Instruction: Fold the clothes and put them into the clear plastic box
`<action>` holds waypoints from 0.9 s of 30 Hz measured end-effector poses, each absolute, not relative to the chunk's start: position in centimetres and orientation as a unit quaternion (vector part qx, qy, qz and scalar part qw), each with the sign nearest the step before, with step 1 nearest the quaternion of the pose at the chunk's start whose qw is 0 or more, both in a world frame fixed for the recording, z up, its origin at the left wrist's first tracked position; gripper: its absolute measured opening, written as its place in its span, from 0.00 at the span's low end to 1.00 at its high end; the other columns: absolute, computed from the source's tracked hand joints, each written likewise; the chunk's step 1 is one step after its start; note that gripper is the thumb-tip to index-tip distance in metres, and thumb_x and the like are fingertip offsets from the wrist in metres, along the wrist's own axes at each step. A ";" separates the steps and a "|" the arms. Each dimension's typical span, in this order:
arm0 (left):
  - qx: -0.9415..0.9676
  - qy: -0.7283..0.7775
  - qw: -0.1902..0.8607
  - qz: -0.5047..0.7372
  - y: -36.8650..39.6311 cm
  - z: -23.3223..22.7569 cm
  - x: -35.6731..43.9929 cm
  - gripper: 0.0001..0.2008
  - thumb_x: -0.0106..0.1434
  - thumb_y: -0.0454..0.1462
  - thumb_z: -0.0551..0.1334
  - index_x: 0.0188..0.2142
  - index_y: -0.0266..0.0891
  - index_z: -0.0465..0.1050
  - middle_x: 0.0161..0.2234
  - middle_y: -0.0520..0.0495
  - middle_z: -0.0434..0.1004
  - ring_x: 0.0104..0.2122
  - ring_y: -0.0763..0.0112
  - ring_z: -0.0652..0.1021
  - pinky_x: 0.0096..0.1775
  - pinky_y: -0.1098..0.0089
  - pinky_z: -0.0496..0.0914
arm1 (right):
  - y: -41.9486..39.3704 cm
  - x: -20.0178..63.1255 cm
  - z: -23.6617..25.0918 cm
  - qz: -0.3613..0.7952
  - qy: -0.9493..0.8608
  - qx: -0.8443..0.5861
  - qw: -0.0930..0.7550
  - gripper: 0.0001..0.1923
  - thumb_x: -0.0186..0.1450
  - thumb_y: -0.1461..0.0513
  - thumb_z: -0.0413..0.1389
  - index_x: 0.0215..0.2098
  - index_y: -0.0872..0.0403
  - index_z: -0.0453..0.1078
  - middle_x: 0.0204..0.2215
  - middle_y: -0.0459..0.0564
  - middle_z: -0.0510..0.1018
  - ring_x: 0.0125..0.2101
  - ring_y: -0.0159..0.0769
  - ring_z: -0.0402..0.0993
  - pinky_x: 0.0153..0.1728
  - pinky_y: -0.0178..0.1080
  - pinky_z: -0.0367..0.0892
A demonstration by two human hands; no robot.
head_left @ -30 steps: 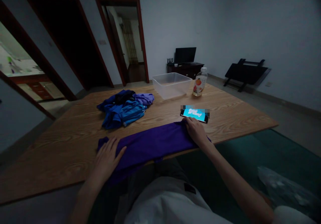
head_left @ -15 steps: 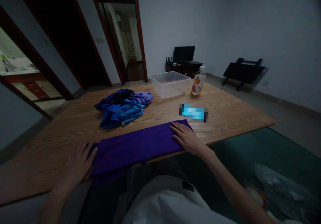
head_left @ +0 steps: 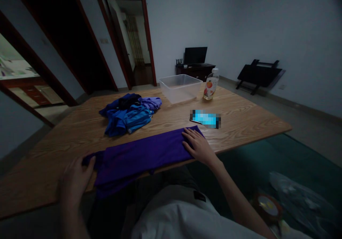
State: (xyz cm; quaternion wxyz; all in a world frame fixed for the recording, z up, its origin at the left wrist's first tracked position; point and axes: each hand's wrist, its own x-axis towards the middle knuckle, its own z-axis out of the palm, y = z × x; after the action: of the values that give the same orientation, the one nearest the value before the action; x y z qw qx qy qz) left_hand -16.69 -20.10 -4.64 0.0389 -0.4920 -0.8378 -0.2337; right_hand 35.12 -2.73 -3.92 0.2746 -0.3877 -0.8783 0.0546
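The left hand [head_left: 73, 178] has slid to the lower left, at the end of the folded purple garment [head_left: 144, 151] in lower centre; whether its grip is clamped, I cannot tell. The right hand [head_left: 199, 145] now lies flat on the garment, fingers apart.

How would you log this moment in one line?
left hand: at left end of purple cloth; right hand: flat on its right end; clothes, box, bottle, phone: beyond purple cloth

A wood-grain table [head_left: 248, 121] bears a folded purple garment [head_left: 144, 149], a blue-and-lilac clothes heap [head_left: 120, 116], a translucent plastic bin [head_left: 180, 91], a drink bottle [head_left: 211, 87] and a smartphone [head_left: 205, 118].
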 end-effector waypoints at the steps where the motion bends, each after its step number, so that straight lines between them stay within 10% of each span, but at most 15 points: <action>1: -0.482 -0.845 0.043 -0.227 -20.1 -4.6 -16.7 0.27 0.72 0.55 0.53 0.54 0.36 0.71 0.59 0.28 0.76 0.61 0.38 0.75 0.64 0.46 0.67 | -2.8 35.1 -3.9 0.057 -0.878 -0.387 0.276 0.25 0.80 0.54 0.52 0.71 0.51 0.69 0.73 0.58 0.67 0.72 0.53 0.64 0.73 0.62 0.59; 27: -0.466 -0.854 0.063 -0.222 -20.5 -4.3 -16.2 0.29 0.75 0.57 0.50 0.53 0.34 0.74 0.57 0.25 0.78 0.58 0.35 0.78 0.58 0.47 0.73 | -3.1 35.1 -3.4 0.068 -0.875 -0.390 0.280 0.23 0.79 0.55 0.53 0.69 0.52 0.71 0.72 0.58 0.69 0.72 0.53 0.65 0.73 0.60 0.60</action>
State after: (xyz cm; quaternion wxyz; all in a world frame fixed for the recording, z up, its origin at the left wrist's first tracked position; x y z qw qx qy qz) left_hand -16.25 -20.53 -4.34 0.0632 -0.4656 -0.8542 -0.2225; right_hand 35.11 -3.10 -3.44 0.2796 -0.3898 -0.8748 0.0677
